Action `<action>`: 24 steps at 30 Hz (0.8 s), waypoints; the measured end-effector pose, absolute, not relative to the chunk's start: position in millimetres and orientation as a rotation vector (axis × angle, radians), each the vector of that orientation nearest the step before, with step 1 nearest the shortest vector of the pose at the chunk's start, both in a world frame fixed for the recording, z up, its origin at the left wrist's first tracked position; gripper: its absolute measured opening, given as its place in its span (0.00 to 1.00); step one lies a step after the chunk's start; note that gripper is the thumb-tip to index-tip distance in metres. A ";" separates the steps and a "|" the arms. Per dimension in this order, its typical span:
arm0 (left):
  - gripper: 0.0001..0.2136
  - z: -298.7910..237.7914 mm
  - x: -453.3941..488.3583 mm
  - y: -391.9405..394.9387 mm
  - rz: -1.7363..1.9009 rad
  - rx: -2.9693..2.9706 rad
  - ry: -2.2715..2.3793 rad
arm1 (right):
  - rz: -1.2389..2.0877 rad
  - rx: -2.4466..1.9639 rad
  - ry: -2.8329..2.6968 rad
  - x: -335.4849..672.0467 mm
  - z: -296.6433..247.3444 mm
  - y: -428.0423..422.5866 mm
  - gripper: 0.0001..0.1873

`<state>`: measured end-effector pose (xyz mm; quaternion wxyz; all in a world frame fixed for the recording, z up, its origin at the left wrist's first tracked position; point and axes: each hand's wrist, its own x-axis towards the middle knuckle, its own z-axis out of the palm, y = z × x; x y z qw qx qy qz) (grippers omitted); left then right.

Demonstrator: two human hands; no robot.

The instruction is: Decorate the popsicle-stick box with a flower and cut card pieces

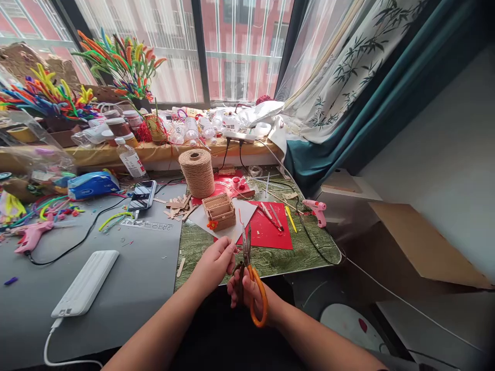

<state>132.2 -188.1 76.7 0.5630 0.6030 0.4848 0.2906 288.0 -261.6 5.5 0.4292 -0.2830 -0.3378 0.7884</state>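
My right hand is wrapped round the orange handles of a pair of scissors. The scissors point away from me, their blades slightly apart over the table's front part. Beside the blades, my left hand is closed in a pinch. Whatever sits between its fingertips is too small to name. Just beyond my hands, a small box of wooden sticks with a red-orange flower on its corner stands on a white sheet. Under that lies red paper, with pen-like tools on it.
A twine spool stands behind the box, craft sticks to its left. A yellow pen and a pink glue gun lie right. A phone, power bank and second glue gun are left. Cables cross the table.
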 end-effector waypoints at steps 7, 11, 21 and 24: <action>0.17 56.9 134.1 -189.9 0.462 1.518 1.216 | 1.989 -0.917 -0.819 281.9 -19.2 -277.4 0.34; 0.16 49.0 137.2 -189.7 0.434 1.612 1.273 | 1.950 -0.979 -0.790 275.6 -28.2 -283.7 0.34; 0.15 45.7 143.5 -190.9 0.440 1.764 1.321 | 1.851 -1.102 -0.731 267.0 -14.2 -286.5 0.34; 0.15 44.1 141.7 -189.6 0.449 1.763 1.300 | 1.847 -1.108 -0.735 266.4 -13.4 -286.5 0.33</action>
